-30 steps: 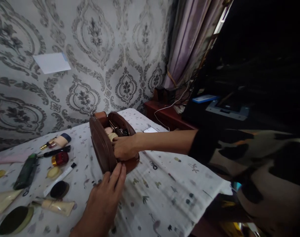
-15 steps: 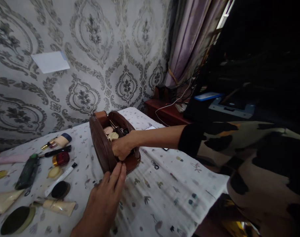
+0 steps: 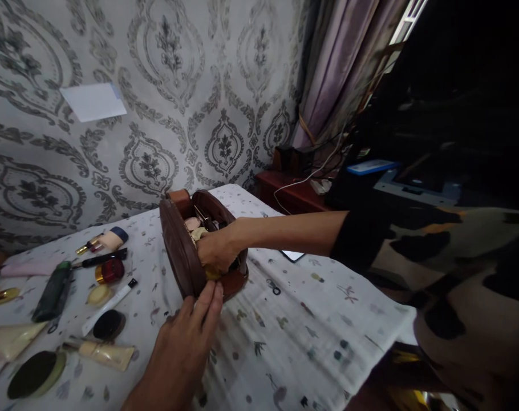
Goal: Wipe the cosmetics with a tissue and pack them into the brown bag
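A brown leather cosmetic bag (image 3: 180,257) stands unzipped on the cloth-covered table, with round pale compacts (image 3: 194,222) and other small items inside. My right hand (image 3: 219,248) reaches down into it, fingers bent and their tips hidden. Just below those fingers shows a yellow thing (image 3: 214,272), too covered to name. At the bag's near end, my left hand (image 3: 185,337) grips the rim with its fingers close together; its thumb cannot be seen.
Left of the bag lie a dark green bottle (image 3: 53,292), a red jar with a gold band (image 3: 109,270), a black round jar (image 3: 109,325), a beige tube (image 3: 108,354) and several other cosmetics. A phone (image 3: 294,255) lies behind my right forearm. A reddish cabinet (image 3: 280,188) stands beyond.
My right hand has shifted slightly inside the bag, and the yellow thing now shows beneath it. My left hand stays at the rim. The view has turned a little left.
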`<state>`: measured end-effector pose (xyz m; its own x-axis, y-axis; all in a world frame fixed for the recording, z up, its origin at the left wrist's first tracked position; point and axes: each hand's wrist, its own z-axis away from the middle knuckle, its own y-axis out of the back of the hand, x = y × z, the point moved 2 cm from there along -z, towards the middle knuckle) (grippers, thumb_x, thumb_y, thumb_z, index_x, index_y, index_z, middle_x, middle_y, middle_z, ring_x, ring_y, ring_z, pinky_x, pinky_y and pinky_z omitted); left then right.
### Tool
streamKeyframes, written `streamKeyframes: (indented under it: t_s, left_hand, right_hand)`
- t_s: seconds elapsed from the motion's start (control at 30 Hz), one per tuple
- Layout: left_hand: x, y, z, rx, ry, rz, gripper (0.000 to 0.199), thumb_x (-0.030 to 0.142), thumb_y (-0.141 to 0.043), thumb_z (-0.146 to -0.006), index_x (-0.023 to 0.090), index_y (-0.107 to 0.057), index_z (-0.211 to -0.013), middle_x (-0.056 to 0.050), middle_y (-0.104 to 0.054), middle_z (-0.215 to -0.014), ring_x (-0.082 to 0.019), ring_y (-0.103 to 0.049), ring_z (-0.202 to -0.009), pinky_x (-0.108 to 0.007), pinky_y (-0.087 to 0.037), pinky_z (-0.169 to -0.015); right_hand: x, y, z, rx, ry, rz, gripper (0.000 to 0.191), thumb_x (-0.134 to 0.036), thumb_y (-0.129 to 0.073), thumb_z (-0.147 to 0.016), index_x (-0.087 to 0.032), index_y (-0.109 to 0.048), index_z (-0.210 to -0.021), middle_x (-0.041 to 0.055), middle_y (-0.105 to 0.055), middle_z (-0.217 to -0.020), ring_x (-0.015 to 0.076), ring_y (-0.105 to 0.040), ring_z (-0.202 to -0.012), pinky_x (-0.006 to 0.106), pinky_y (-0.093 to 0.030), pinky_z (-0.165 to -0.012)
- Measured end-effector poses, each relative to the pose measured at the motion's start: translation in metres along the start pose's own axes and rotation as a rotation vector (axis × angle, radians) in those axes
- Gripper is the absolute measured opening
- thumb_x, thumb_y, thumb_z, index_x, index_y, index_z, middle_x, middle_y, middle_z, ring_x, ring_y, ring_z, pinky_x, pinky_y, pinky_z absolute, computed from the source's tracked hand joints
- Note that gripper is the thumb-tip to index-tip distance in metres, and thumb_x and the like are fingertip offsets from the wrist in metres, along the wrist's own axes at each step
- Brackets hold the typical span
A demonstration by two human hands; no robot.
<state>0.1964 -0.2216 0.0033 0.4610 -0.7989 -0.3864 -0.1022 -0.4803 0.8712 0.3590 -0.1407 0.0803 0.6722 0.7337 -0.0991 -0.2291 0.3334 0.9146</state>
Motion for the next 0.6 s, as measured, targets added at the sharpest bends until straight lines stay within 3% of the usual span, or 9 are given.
streamKeyframes:
  t_s: [0.1, 0.23, 0.4, 0.6]
  left_hand:
    - [0.0001, 0.0030, -0.0008, -0.006, -0.003, 0.001, 0.075, -0.004, -0.047, -0.074, 0.018, -0.044, -0.146, -0.009, -0.057, -0.141, -0.019, -0.064, -0.104, -0.019, -0.057, -0.058]
    - [-0.0006, 0.0058, -0.0019, -0.046, 0.003, -0.006, 0.073, -0.004, -0.048, -0.076, 0.017, -0.043, -0.147, -0.010, -0.056, -0.143, -0.019, -0.064, -0.105, -0.019, -0.058, -0.060]
    - [-0.0018, 0.0035, -0.0006, -0.043, 0.010, 0.021, 0.074, -0.001, -0.051, -0.078, 0.019, -0.040, -0.149, -0.011, -0.054, -0.145, -0.020, -0.063, -0.106, -0.019, -0.057, -0.059]
    - [-0.0026, 0.0027, 0.0002, -0.032, -0.009, 0.024, 0.072, -0.002, -0.049, -0.078, 0.018, -0.043, -0.147, -0.010, -0.056, -0.144, -0.019, -0.064, -0.105, -0.019, -0.057, -0.059]
  right_hand:
    - [-0.0014, 0.0019, 0.0012, -0.069, 0.023, 0.087, 0.027, -0.004, -0.073, -0.066, -0.004, -0.075, -0.092, 0.0082, -0.072, -0.081, 0.0216, -0.058, -0.078, 0.030, -0.035, -0.063]
    - [0.0023, 0.0030, 0.0042, -0.137, 0.073, 0.065, 0.026, -0.007, -0.070, -0.072, -0.006, -0.073, -0.098, 0.0062, -0.072, -0.089, 0.0187, -0.059, -0.078, 0.027, -0.038, -0.063]
    - [0.0020, 0.0047, 0.0080, -0.079, 0.064, 0.023, 0.020, -0.007, -0.068, -0.076, -0.009, -0.074, -0.094, 0.0032, -0.071, -0.084, 0.0177, -0.059, -0.080, 0.026, -0.038, -0.065]
    - [-0.0047, 0.0049, 0.0095, -0.079, 0.052, 0.097, 0.019, -0.008, -0.066, -0.080, -0.006, -0.075, -0.097, 0.0089, -0.073, -0.086, 0.0198, -0.060, -0.083, 0.029, -0.037, -0.066]
